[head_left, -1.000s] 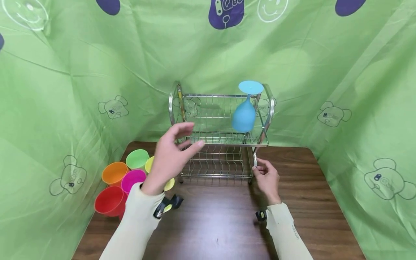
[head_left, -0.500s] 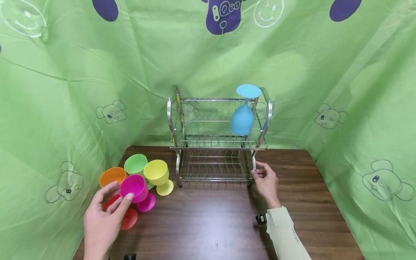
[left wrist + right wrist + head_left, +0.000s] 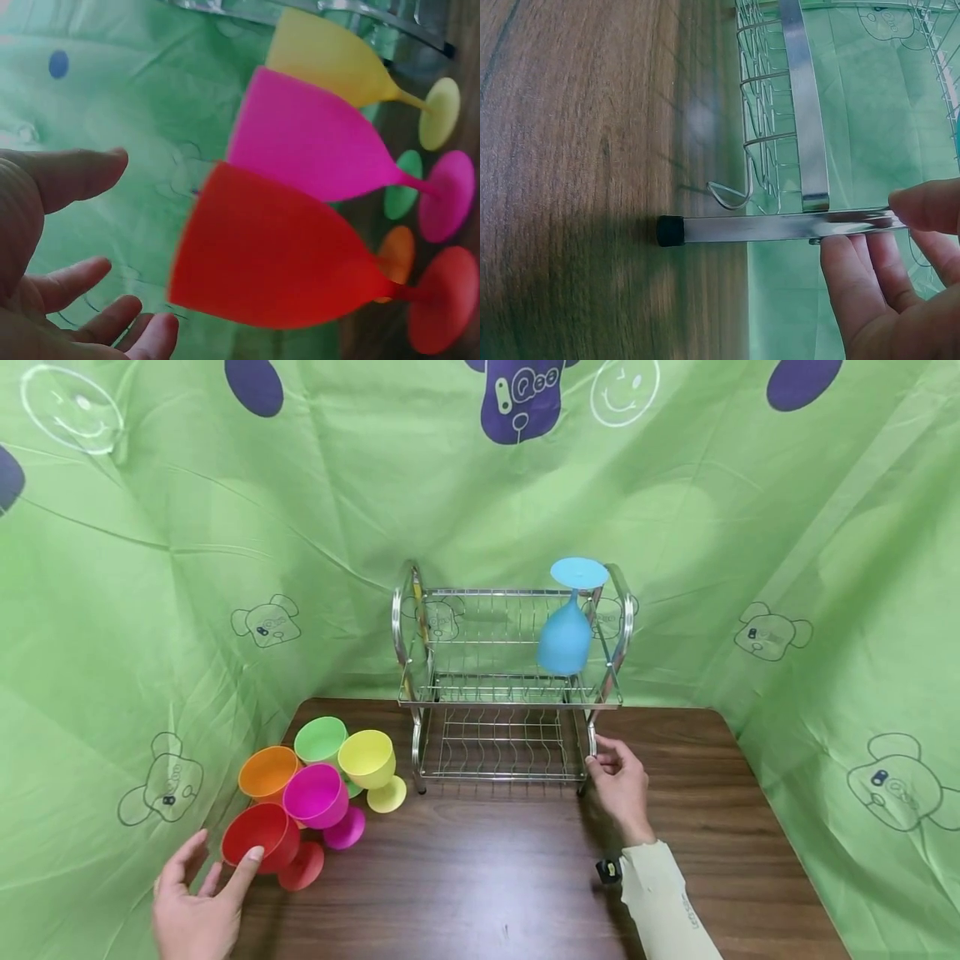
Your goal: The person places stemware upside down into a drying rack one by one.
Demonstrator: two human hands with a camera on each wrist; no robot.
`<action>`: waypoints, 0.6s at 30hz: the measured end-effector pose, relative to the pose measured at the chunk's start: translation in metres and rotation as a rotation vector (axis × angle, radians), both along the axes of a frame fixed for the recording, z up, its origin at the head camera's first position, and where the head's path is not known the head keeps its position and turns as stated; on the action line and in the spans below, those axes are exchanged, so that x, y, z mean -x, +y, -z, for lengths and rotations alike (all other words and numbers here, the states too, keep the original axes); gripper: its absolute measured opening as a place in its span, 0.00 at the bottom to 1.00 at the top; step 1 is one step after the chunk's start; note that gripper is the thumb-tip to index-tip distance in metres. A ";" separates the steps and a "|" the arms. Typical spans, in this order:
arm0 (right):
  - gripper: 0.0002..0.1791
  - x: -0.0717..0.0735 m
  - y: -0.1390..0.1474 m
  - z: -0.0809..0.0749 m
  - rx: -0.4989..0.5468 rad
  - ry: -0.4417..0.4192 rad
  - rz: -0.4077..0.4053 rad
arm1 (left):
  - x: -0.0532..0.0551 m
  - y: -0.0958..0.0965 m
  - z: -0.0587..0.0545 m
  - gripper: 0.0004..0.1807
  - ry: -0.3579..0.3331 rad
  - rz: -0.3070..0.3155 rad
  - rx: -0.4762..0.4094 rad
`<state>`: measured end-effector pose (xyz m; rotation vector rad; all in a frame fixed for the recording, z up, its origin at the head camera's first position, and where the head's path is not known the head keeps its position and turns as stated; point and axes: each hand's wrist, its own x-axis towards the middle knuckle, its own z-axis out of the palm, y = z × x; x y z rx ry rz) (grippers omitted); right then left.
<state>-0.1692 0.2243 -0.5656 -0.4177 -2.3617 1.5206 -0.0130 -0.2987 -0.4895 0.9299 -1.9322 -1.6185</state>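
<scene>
My left hand (image 3: 198,902) is spread beside the red goblet (image 3: 264,839) at the table's left; in the left wrist view its fingers stand apart from the goblet's rim. Behind the red one are upright magenta (image 3: 317,797), orange (image 3: 268,772), yellow (image 3: 367,758) and green (image 3: 321,740) goblets. My right hand (image 3: 621,785) pinches the right front leg of the metal dish rack (image 3: 502,703), thumb on one side and fingers on the other in the right wrist view. A blue goblet (image 3: 566,635) stands upside down on the rack's upper tier.
The two-tier rack stands at the back middle of the brown wooden table (image 3: 480,877). Green printed cloth (image 3: 480,493) hangs around the back and both sides, close to the goblets on the left.
My left hand has come from in front of the rack, down and left past the magenta goblet to the red one. My right hand keeps its grip on the rack leg.
</scene>
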 end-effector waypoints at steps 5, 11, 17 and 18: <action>0.22 0.000 -0.001 0.001 0.003 0.006 0.006 | 0.004 -0.002 0.023 0.53 -0.035 0.041 -0.067; 0.21 0.000 -0.001 0.001 0.017 0.022 -0.002 | 0.011 0.003 0.046 0.58 -0.008 0.046 -0.104; 0.22 -0.001 -0.002 0.003 -0.012 0.024 0.009 | 0.014 0.003 0.060 0.57 0.027 0.016 -0.091; 0.22 -0.001 -0.002 0.003 -0.011 0.026 0.010 | 0.014 0.002 0.062 0.56 0.045 0.011 -0.091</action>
